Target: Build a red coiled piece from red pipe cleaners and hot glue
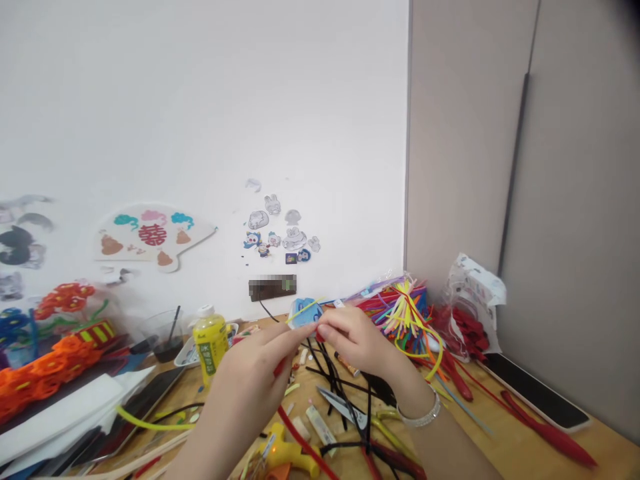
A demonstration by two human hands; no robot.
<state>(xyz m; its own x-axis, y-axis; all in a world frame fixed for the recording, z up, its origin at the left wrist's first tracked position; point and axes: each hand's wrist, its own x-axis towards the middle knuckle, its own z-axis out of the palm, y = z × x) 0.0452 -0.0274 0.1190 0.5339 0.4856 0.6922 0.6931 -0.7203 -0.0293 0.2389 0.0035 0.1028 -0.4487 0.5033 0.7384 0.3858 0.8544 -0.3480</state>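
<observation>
Head view: the person's two hands meet above the cluttered surface [500, 427], fingertips together. The right hand [356, 340] pinches a small red bit between thumb and forefinger, and the left hand [257, 360] is closed on red too, glimpsed beneath its palm. A red stem [305, 440] comes out below the left hand; its long axis slants down and rightward, the near end running out of the bottom edge. Its far end seems to lie at the fingertips, but the fingers hide the join, so whether it is one piece cannot be told.

Below the hands lie crossed black stems [331, 370] and scissors [350, 408], blades pointing away and to the left. A yellow glue gun [290, 457] lies nearer, a bottle [210, 343] stands upright beyond the left forearm, and a bundle of coloured stems [407, 307] lies beyond the right hand.
</observation>
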